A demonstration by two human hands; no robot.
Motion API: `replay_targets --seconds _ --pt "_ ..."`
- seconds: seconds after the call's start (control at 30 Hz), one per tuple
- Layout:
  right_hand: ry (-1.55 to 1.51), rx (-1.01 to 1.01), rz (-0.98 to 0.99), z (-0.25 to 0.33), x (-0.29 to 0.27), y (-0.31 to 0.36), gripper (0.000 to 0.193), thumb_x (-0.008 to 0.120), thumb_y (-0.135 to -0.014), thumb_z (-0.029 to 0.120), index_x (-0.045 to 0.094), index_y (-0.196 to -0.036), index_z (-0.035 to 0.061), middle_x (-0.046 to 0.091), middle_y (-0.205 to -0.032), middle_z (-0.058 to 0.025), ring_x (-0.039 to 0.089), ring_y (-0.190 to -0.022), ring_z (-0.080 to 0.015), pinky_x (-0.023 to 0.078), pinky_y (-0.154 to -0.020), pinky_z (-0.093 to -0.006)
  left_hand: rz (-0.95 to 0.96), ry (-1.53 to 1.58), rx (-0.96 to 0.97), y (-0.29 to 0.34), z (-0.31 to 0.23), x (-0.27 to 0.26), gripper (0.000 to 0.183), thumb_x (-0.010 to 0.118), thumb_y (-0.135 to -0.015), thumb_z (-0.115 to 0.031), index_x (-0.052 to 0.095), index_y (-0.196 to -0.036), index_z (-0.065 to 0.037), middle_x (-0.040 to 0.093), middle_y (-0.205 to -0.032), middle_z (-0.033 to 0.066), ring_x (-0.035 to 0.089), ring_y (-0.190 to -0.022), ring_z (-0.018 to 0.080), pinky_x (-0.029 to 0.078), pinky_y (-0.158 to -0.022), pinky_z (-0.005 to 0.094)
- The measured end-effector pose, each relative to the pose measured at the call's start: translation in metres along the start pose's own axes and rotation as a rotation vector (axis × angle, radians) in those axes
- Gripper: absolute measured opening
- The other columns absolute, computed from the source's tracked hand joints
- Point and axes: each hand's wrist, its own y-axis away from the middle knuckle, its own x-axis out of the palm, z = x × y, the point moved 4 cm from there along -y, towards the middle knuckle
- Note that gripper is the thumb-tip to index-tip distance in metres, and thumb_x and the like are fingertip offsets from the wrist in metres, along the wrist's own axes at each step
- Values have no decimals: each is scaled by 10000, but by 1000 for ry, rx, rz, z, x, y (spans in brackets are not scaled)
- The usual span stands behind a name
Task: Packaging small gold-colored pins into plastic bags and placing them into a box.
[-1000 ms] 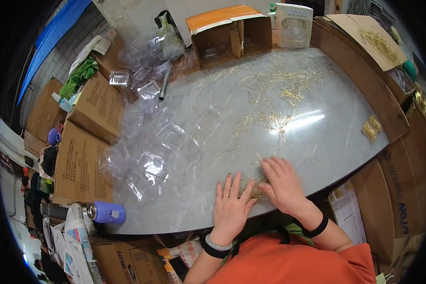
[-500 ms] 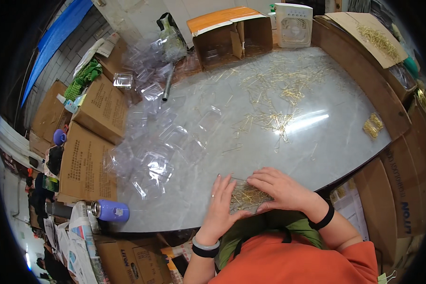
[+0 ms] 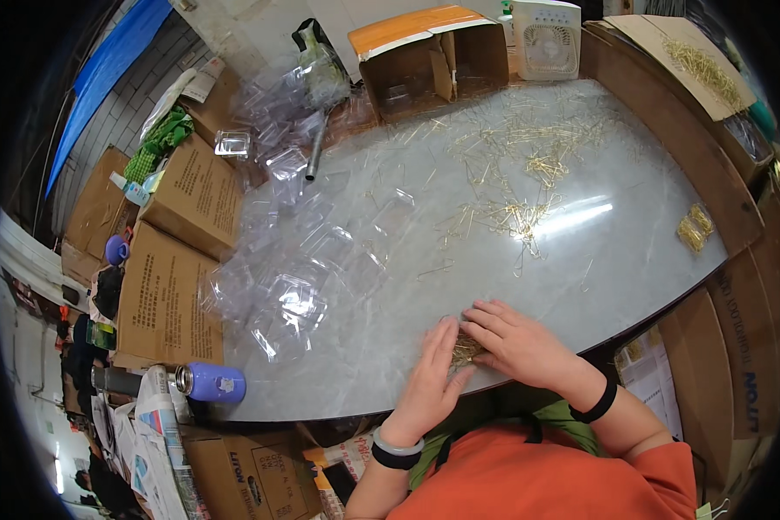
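Observation:
Near the front edge of the table, a small bunch of thin gold wire hooks [image 3: 464, 351] is held between my two hands. My left hand [image 3: 432, 368] lies along its left side, fingers together and extended, thumb on the near side. From the right, my right hand [image 3: 516, 342] curves over the bunch, its fingertips close to those of the left. Most of the bunch is covered by my hands; I cannot tell whether a clear plastic case surrounds it. Beyond them lie a loose heap of gold wire hooks [image 3: 524, 217] and many clear plastic cases [image 3: 295, 299].
A packed clump of gold wires [image 3: 694, 228] sits at the table's right edge. Along the left stand cardboard boxes [image 3: 169, 299] and a purple bottle [image 3: 212, 382]. A metal tube [image 3: 316, 149], a divided carton [image 3: 407, 82] and a white fan [image 3: 547, 43] are at the back.
My hands have drawn closer together around the bunch of wires, the left moving right, and cover more of it. The whole view has shifted slightly.

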Motion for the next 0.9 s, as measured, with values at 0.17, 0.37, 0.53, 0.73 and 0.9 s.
replay_targets --seconds 0.17,0.37,0.53,0.73,0.9 --pt "-343 -23 38 -8 0 -6 622 773 -844 193 522 -1382 8 540 -1426 -183 497 -1341 -364 400 -1143 -474 28 -144 48 -3 -5 0 808 755 -900 -237 344 -1551 9 340 -1596 196 256 -1506 451 237 -1210 591" --pt "-102 30 30 -19 -31 20 607 781 -801 113 555 -1360 43 557 -1402 -194 513 -1309 -389 464 -1069 -444 110 -431 40 -13 -9 1 789 766 -885 -310 406 -1521 -10 401 -1555 174 293 -1470 463 240 -1192 620" --pt "-191 149 -151 -17 -16 28 529 676 -856 21 543 -1367 23 542 -1404 -225 486 -1333 -432 417 -1117 -477 59 -451 90 -17 -13 20 656 742 -906 -278 496 -1449 -4 480 -1477 167 362 -1419 467 282 -1176 611" --pt "-358 298 -313 8 0 22 632 527 -835 -91 416 -1456 -59 420 -1503 -284 388 -1413 -464 355 -1172 -494 -3 -395 83 -14 -11 30 586 726 -908 -182 509 -1415 16 492 -1426 193 392 -1393 462 340 -1153 572" --pt "-639 181 -293 -4 4 9 679 517 -805 -60 404 -1474 -52 411 -1518 -271 369 -1428 -458 329 -1194 -478 -34 -358 68 -16 -15 27 571 730 -896 -133 514 -1399 28 500 -1413 209 406 -1375 472 365 -1136 540"
